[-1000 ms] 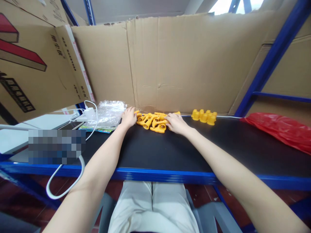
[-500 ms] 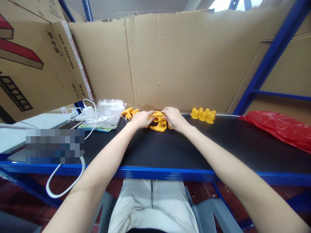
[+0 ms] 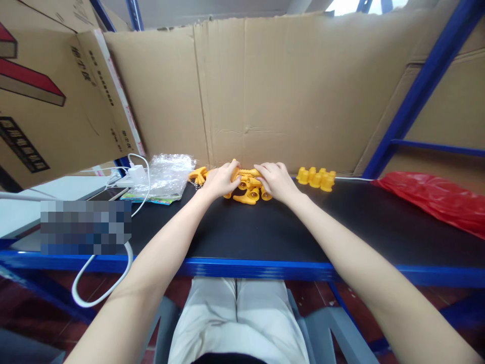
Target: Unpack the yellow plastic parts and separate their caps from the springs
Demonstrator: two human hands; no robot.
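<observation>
At the back middle of the table, a yellow ridged plastic bar spans between my two hands. My left hand is closed around a yellow plastic piece at the bar's left end; whether the two are joined, I cannot tell. The fingers of my right hand close on the bar's right end. Just below lie several loose yellow parts, among them a curved handle-like piece and a round cup-shaped piece. More yellow forked pieces with a bead chain sit left of my left hand.
Several yellow cups stand in rows to the right. A red plastic bag lies at the far right, clear plastic wrap at left by a white charger. A cardboard sheet rises behind the black table.
My left hand has tilted upward, and a yellow piece now sticks up above its fingers. My right hand has shifted slightly, showing more of the loose parts below.
</observation>
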